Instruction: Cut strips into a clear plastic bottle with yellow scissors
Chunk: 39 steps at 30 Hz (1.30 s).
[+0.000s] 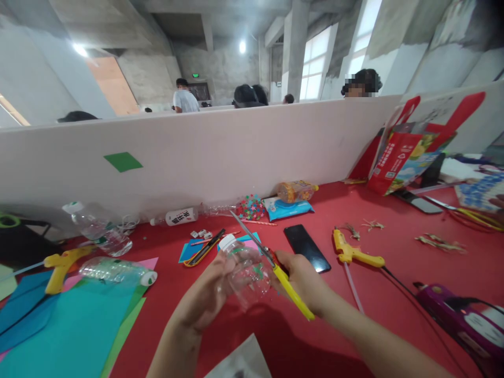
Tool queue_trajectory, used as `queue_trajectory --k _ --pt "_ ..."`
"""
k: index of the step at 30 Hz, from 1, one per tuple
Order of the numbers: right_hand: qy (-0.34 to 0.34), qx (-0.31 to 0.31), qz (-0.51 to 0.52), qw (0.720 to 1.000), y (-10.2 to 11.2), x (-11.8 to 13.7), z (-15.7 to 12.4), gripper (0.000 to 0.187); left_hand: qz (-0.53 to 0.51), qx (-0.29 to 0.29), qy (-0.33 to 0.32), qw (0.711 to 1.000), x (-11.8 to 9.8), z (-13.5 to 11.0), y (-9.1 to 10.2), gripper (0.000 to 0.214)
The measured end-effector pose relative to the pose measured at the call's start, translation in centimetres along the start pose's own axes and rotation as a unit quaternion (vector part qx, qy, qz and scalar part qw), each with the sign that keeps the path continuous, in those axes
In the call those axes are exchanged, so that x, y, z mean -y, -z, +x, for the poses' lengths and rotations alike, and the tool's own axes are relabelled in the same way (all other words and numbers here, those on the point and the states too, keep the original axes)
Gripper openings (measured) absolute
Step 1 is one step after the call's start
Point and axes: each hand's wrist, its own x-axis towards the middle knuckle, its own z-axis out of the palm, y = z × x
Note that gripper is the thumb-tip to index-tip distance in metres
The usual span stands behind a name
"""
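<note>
My left hand [214,286] is wrapped round a clear plastic bottle [250,278] with a white cap, tilted with its cap pointing up and away to the left. In my right hand [301,278] is a pair of scissors [293,294] with yellow handles. The blades point up and to the left, passing beside the bottle, and look nearly together. Whether they touch the plastic I cannot tell. Some right fingers are hidden behind the scissors and bottle.
A utility knife [205,248], a black phone [307,248] and a yellow glue gun [356,252] lie on the red table [315,336]. Another glue gun [63,268], several bottles and coloured paper [74,325] are at left. A white partition [220,152] stands behind.
</note>
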Motion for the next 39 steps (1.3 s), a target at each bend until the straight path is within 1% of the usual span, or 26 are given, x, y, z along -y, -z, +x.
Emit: queue_trajectory --k 2,4,7,10,14,17,21,24,28,34,36,39 --pt "0.004 -0.002 -0.01 1.0 0.1 0.1 0.0 0.014 -0.013 0.013 0.0 1.0 -0.1 0.0 -0.1 0.044" --pt "0.006 -0.001 -0.018 1.0 0.3 0.2 0.0 0.015 -0.024 0.017 0.004 1.0 -0.2 0.0 -0.1 0.037" --pt "0.007 0.002 -0.027 1.0 0.4 0.3 0.0 0.014 -0.003 -0.008 0.002 1.0 -0.1 0.0 -0.2 0.028" --pt "0.007 0.004 -0.036 0.999 0.4 0.5 -0.2 0.013 0.028 -0.029 0.001 0.999 0.0 0.2 -0.5 0.033" --pt "0.0 0.006 -0.047 0.999 0.3 0.8 -0.5 0.012 0.035 -0.039 -0.004 0.999 0.3 0.4 -0.6 0.042" --pt "0.005 0.003 -0.062 0.998 0.2 0.8 -0.6 0.009 0.06 -0.055 -0.014 0.997 0.6 0.5 -0.4 0.042" --pt "0.027 0.001 -0.087 0.996 0.1 0.6 -0.6 0.01 0.11 -0.075 -0.029 0.991 0.8 0.7 -0.7 0.037" --pt "0.04 0.003 -0.105 0.994 0.0 0.5 -0.4 0.012 0.13 -0.083 -0.052 0.987 1.0 0.9 -1.0 0.031" --pt "0.04 0.004 -0.124 0.991 0.1 0.8 -0.4 0.011 0.152 -0.089 -0.091 0.98 1.4 1.1 -1.1 0.024" --pt "0.045 0.024 -0.141 0.989 0.0 1.0 -0.6 0.011 0.218 -0.143 -0.154 0.953 2.1 1.6 -1.6 0.018" --pt "0.046 0.024 -0.145 0.988 -0.1 1.0 -0.6 0.012 0.209 -0.157 -0.16 0.952 2.2 1.6 -1.9 0.02" --pt "0.045 0.021 -0.145 0.988 -0.2 0.9 -0.6 0.014 0.159 -0.161 -0.144 0.963 2.2 1.5 -2.2 0.025"
